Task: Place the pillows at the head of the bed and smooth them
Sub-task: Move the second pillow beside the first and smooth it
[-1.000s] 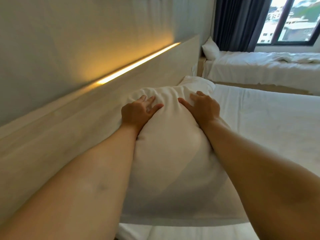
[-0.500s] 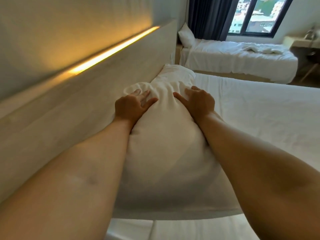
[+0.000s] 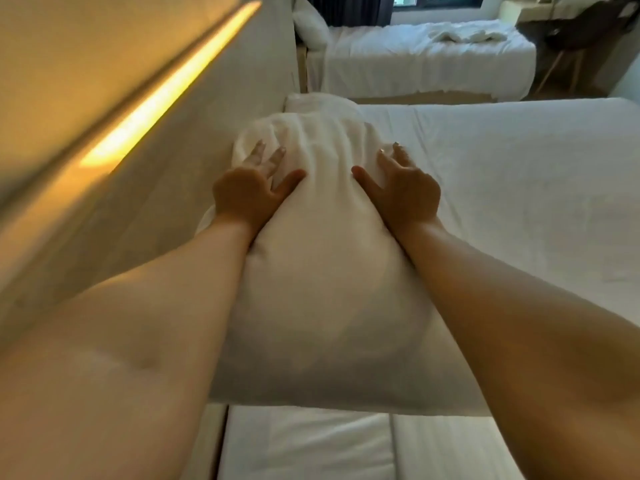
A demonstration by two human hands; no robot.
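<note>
Two flat hands: left hand [image 3: 247, 194], right hand [image 3: 405, 192], on pillow [image 3: 322, 271].

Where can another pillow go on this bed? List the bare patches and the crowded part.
Free: the broad white sheet right of the right hand, out to the bed's far edge. Also the strip of sheet below the near pillow.
Crowded: along the headboard, where the left hand and right hand press the near pillow, with a second pillow just beyond it.

Headboard [image 3: 221, 109] crowds the pillow's [image 3: 322, 271] left; open mattress [image 3: 519, 202] right.
</note>
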